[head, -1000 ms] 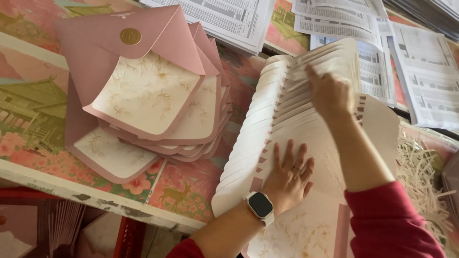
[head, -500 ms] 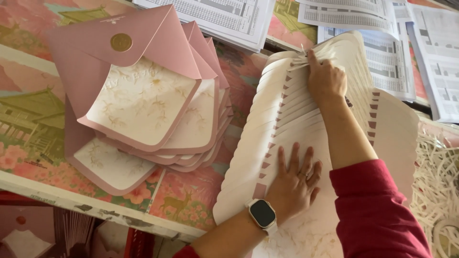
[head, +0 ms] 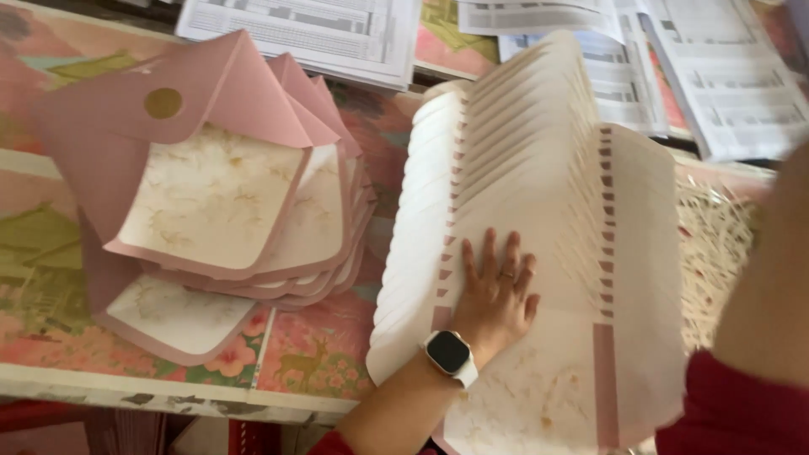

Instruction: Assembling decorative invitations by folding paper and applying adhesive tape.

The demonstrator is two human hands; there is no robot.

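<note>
Item: fanned row of cream envelope liners [head: 539, 194], overlapped on the bench [head: 320, 354]. Left hand [head: 497, 295] flat on it, fingers spread, grasping nothing. Right forearm [head: 771, 286] at frame edge, hand unseen. Step: squaring the fan. Next calls for even pressure. Adjacent: pink envelopes [head: 211, 185].

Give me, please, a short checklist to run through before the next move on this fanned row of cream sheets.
1. Left hand flat on the fanned cream sheets, fingers spread: ok.
2. Right hand free and placed: cannot tell; only its forearm shows at the frame's right edge.
3. Fan even, with the pink tabs in regular rows down both sides: ok.
4. Fan apart from the pile of pink envelopes: ok, a strip of the floral tabletop shows between them.
5. Far end of the fan clear of the printed papers: cannot tell; they look close or overlapping there.
</note>
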